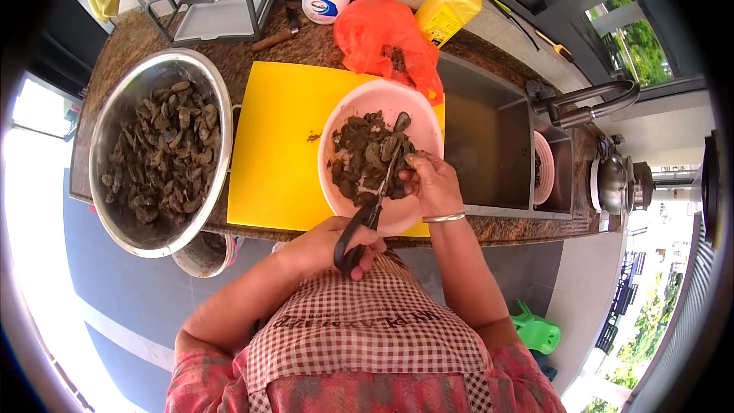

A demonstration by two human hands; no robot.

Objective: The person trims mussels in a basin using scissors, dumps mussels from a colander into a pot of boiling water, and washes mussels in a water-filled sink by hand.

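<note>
A pink bowl [345, 193] holding dark, muddy shellfish rests on a yellow board [264, 138]. Black-handled scissors [365, 218] are in my left hand [329, 246], at the bowl's near edge, with their blades pointing up over the shellfish. My right hand [434, 183], with a bracelet at the wrist, is over the bowl's right side. Its fingers are pressed around a small dark shellfish [405, 162] beside the blade tips. To the left, a large metal basin [102, 191] contains a heap of similar dark shellfish [164, 145].
A red plastic bag [378, 27] lies behind the bowl, near a soap bottle [326, 1] and a yellow bottle [449, 9]. The sink [485, 145] with its faucet [592, 105] is at the right. A dish rack [210, 11] and brown-handled tool [274, 40] stand back left.
</note>
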